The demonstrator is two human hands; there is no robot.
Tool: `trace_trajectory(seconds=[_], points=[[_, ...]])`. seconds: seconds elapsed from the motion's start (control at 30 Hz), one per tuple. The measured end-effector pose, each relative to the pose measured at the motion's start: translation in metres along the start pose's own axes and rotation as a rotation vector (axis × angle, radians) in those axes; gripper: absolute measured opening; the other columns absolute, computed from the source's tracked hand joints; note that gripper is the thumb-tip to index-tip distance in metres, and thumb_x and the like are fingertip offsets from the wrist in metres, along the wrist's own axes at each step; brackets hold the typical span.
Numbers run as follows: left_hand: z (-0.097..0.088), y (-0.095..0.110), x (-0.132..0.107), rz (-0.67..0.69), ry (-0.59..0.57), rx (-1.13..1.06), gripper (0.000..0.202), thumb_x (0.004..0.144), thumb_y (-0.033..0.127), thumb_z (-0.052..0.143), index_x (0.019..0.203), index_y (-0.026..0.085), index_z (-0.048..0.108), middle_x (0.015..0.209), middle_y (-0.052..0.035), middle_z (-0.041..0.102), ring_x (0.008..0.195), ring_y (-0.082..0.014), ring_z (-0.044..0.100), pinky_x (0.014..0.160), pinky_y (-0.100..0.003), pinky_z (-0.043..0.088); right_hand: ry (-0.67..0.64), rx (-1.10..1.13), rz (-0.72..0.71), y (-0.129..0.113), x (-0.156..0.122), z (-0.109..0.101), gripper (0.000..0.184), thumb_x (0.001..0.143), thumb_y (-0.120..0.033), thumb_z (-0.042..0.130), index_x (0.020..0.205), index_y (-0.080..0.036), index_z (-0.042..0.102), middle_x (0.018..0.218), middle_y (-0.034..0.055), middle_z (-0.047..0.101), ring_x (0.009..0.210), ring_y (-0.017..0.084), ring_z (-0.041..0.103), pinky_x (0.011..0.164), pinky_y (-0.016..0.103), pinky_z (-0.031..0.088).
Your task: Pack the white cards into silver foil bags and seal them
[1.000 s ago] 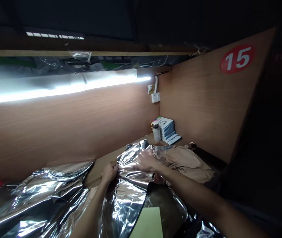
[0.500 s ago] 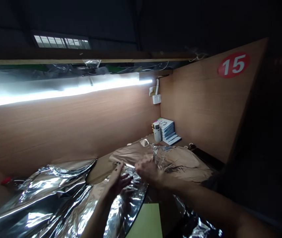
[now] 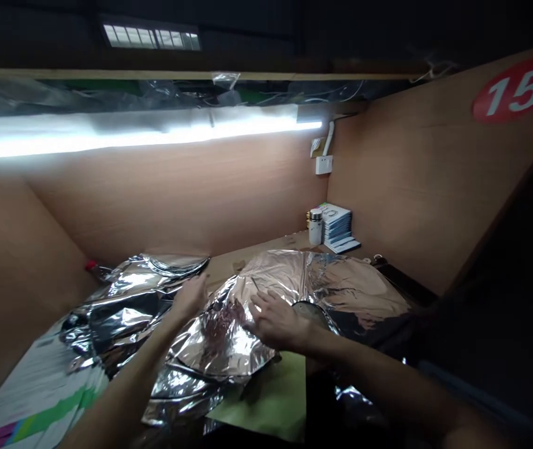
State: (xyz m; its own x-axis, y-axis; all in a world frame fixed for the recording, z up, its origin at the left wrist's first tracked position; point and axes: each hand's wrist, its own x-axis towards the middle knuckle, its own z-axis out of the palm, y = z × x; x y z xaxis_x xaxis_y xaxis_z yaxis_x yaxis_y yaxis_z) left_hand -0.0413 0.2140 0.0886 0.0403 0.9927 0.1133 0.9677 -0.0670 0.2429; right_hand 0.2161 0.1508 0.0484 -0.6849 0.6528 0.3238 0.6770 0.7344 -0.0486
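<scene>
A shiny silver foil sheet (image 3: 229, 340) lies wrinkled on the table in front of me. My right hand (image 3: 273, 318) rests on it, palm down with the fingers stretched out. Further left, my left hand (image 3: 191, 296) reaches to the edge between this sheet and a heap of silver foil (image 3: 130, 312); its fingertips are blurred and partly hidden, so a grip cannot be made out. More flat foil (image 3: 355, 287) spreads out to the right. Under the near edge of the sheet lies a yellow-green sheet (image 3: 285, 399).
A white bottle with a metal lid (image 3: 315, 229) stands beside a stack of booklets (image 3: 338, 227) in the back corner. Printed papers (image 3: 37, 386) lie at the near left. Wooden partitions (image 3: 425, 168) enclose the table, and a lamp tube (image 3: 154, 137) runs along the back.
My hands have moved apart, the left one toward the foil heap. The foil in front now lies more spread out, covering part of the yellow-green sheet. My view has turned left and down.
</scene>
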Motion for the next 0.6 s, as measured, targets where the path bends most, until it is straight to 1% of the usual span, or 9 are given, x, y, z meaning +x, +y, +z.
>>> trace_trajectory(seconds=[0.03, 0.1, 0.17, 0.23, 0.3, 0.33, 0.4, 0.47, 0.6], points=[[0.007, 0.008, -0.009, -0.001, 0.019, 0.042, 0.026, 0.093, 0.022, 0.051, 0.113, 0.014, 0.066, 0.109, -0.0188, 0.073, 0.106, -0.0313, 0.067, 0.096, -0.042, 0.049, 0.045, -0.001, 0.023, 0.004, 0.014, 0.005, 0.053, 0.109, -0.053, 0.04, 0.126, -0.01, 0.066, 0.13, 0.0204, 0.068, 0.124, 0.032, 0.061, 0.108, 0.051, 0.046], [0.026, 0.025, -0.038, -0.01, 0.046, 0.078, 0.037, 0.101, 0.025, 0.035, 0.111, 0.012, 0.068, 0.113, -0.022, 0.072, 0.111, -0.0339, 0.066, 0.1, -0.048, 0.047, 0.107, 0.019, 0.02, 0.013, 0.043, 0.016, 0.05, 0.11, -0.048, 0.038, 0.128, -0.01, 0.065, 0.135, 0.0202, 0.066, 0.13, 0.031, 0.058, 0.113, 0.049, 0.043], [0.052, 0.041, -0.072, -0.021, 0.075, 0.109, 0.046, 0.104, 0.032, 0.031, 0.124, 0.012, 0.067, 0.13, -0.024, 0.067, 0.126, -0.0373, 0.059, 0.108, -0.054, 0.042, 0.095, 0.069, -0.018, 0.021, 0.069, 0.027, 0.052, 0.111, -0.047, 0.034, 0.142, -0.013, 0.058, 0.151, 0.0184, 0.056, 0.143, 0.031, 0.048, 0.119, 0.05, 0.036], [0.079, 0.051, -0.102, -0.066, 0.081, 0.138, 0.059, 0.102, 0.049, 0.038, 0.145, 0.013, 0.057, 0.156, -0.0244, 0.05, 0.147, -0.0465, 0.038, 0.115, -0.067, 0.028, 0.019, 0.128, -0.047, 0.028, 0.091, 0.042, 0.055, 0.111, -0.05, 0.032, 0.154, -0.02, 0.048, 0.165, 0.0142, 0.041, 0.153, 0.032, 0.035, 0.124, 0.054, 0.028], [0.103, 0.053, -0.121, -0.111, 0.016, 0.15, 0.077, 0.096, 0.065, 0.043, 0.158, 0.02, 0.044, 0.17, -0.0192, 0.031, 0.155, -0.0534, 0.017, 0.115, -0.077, 0.016, -0.085, 0.174, -0.042, 0.034, 0.104, 0.06, 0.057, 0.11, -0.053, 0.033, 0.159, -0.025, 0.042, 0.171, 0.0111, 0.03, 0.157, 0.033, 0.027, 0.125, 0.058, 0.023], [0.114, 0.052, -0.127, -0.121, -0.023, 0.148, 0.083, 0.093, 0.071, 0.043, 0.161, 0.024, 0.04, 0.172, -0.0164, 0.026, 0.156, -0.0552, 0.012, 0.115, -0.08, 0.012, -0.128, 0.189, -0.032, 0.036, 0.107, 0.07, 0.058, 0.109, -0.053, 0.034, 0.16, -0.027, 0.041, 0.171, 0.011, 0.029, 0.157, 0.034, 0.026, 0.125, 0.059, 0.022], [0.13, 0.047, -0.132, -0.115, -0.071, 0.144, 0.088, 0.09, 0.077, 0.042, 0.162, 0.028, 0.036, 0.173, -0.0132, 0.023, 0.155, -0.0566, 0.01, 0.115, -0.08, 0.009, -0.192, 0.205, -0.007, 0.04, 0.109, 0.087, 0.058, 0.109, -0.053, 0.035, 0.16, -0.026, 0.04, 0.169, 0.0132, 0.033, 0.156, 0.036, 0.027, 0.124, 0.063, 0.021], [0.139, 0.041, -0.133, -0.098, -0.056, 0.165, 0.089, 0.089, 0.079, 0.042, 0.162, 0.029, 0.036, 0.173, -0.0126, 0.025, 0.155, -0.0566, 0.01, 0.116, -0.079, 0.008, -0.223, 0.214, 0.014, 0.043, 0.109, 0.098, 0.059, 0.109, -0.052, 0.035, 0.161, -0.024, 0.039, 0.168, 0.0152, 0.035, 0.156, 0.038, 0.027, 0.123, 0.066, 0.019], [0.142, 0.037, -0.132, -0.067, -0.028, 0.202, 0.09, 0.091, 0.08, 0.04, 0.163, 0.027, 0.035, 0.173, -0.014, 0.025, 0.155, -0.0572, 0.009, 0.116, -0.079, 0.009, -0.264, 0.247, 0.052, 0.047, 0.107, 0.093, 0.063, 0.109, -0.055, 0.032, 0.164, -0.024, 0.032, 0.171, 0.0154, 0.027, 0.159, 0.037, 0.019, 0.125, 0.065, 0.014]])
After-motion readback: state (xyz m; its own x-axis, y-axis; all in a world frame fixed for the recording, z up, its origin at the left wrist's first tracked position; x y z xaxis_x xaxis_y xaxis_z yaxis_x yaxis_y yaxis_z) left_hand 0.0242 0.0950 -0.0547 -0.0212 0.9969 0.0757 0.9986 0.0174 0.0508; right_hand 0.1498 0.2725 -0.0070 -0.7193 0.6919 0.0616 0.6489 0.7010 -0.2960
